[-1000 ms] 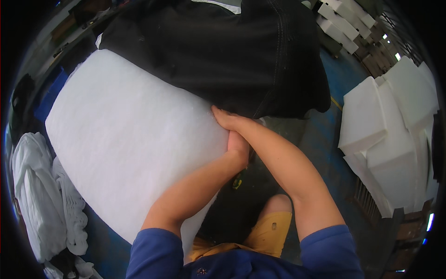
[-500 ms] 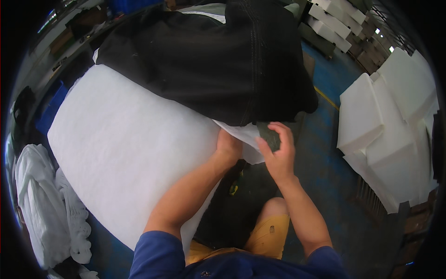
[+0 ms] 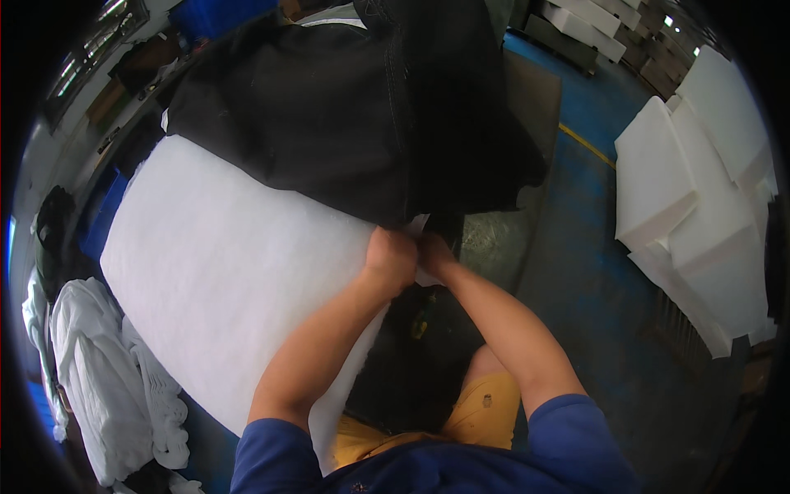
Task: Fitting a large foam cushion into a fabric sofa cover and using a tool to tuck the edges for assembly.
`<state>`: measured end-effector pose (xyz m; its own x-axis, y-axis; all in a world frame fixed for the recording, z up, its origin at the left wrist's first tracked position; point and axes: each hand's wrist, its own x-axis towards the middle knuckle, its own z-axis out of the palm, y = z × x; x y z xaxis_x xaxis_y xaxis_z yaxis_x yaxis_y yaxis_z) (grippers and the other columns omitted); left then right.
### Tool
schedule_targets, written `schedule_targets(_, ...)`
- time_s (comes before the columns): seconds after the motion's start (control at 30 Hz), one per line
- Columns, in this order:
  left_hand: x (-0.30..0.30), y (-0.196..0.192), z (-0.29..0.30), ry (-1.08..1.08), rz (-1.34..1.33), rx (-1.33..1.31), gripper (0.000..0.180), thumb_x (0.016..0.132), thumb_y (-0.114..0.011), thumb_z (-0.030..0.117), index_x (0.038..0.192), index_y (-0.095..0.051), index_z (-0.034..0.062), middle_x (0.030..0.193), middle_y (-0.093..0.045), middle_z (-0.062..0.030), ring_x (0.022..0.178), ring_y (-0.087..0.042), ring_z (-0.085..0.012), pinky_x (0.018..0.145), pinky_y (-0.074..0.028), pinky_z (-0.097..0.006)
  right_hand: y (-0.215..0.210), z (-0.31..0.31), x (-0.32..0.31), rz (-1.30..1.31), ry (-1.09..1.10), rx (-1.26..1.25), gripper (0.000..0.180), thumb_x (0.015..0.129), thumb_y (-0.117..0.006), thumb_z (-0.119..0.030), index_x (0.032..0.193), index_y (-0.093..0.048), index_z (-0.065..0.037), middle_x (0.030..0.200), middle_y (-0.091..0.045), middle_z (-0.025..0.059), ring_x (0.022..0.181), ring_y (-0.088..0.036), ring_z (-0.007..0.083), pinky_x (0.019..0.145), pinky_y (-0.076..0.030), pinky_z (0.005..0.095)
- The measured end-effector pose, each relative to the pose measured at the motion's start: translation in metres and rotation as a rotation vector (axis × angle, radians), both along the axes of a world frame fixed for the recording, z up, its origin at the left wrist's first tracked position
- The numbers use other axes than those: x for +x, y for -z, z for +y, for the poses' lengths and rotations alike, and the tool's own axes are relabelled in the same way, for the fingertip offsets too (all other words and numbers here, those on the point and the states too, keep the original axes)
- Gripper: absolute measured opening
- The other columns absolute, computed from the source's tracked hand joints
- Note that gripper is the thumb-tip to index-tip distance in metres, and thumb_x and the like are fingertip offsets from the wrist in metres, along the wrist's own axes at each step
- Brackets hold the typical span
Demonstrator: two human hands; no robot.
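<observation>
A black fabric cover is draped over the far part of a thick white padding sheet. My left hand is closed at the padding's right edge, just under the cover's near hem. Against it, my right hand is closed too, its fingertips mostly hidden. Both grip a thin white cloth, which shows in small pieces above and below the hands.
Crumpled white fabric is heaped at the left. White foam blocks are stacked at the right, beside the blue floor with its yellow line. A grey-green table surface shows past the cover. A blue bin stands at the far left.
My right hand has gone from spread fingers beside the white cloth to closed on it, moving left to meet my left hand. Less of the white cloth shows. The whole view has shifted slightly.
</observation>
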<state>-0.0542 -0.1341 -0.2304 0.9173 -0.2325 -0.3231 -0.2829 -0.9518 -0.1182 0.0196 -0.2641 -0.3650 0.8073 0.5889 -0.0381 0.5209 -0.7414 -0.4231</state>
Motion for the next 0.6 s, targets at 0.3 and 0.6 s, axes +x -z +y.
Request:
schedule_targets(0.3, -0.015, 0.014, 0.014, -0.037, -0.41, -0.154, 0.035, 0.08, -0.065, 0.029, 0.106, -0.073, 0.0066, 0.113, -0.072, -0.0123, 0.111, -0.065, -0.0282, 0.102, -0.045, -0.043, -0.001, 0.024, 0.018, 0.341, 0.057, 0.081, 0.029, 0.09, -0.058, -0.022, 0.109, -0.072, -0.006, 0.114, -0.07, 0.0204, 0.105, -0.068, 0.0346, 0.086, -0.056, 0.0423)
schedule_targets(0.6, -0.011, 0.0, 0.003, -0.079, -0.03, -0.107, 0.033, 0.077, -0.068, 0.027, 0.104, -0.074, 0.0077, 0.114, -0.071, -0.0128, 0.104, -0.067, -0.0288, 0.094, -0.049, -0.042, 0.017, 0.044, 0.041, 0.385, 0.079, -0.029, 0.044, 0.092, -0.057, -0.039, 0.118, -0.069, -0.006, 0.115, -0.071, 0.018, 0.108, -0.068, 0.0324, 0.092, -0.055, 0.041)
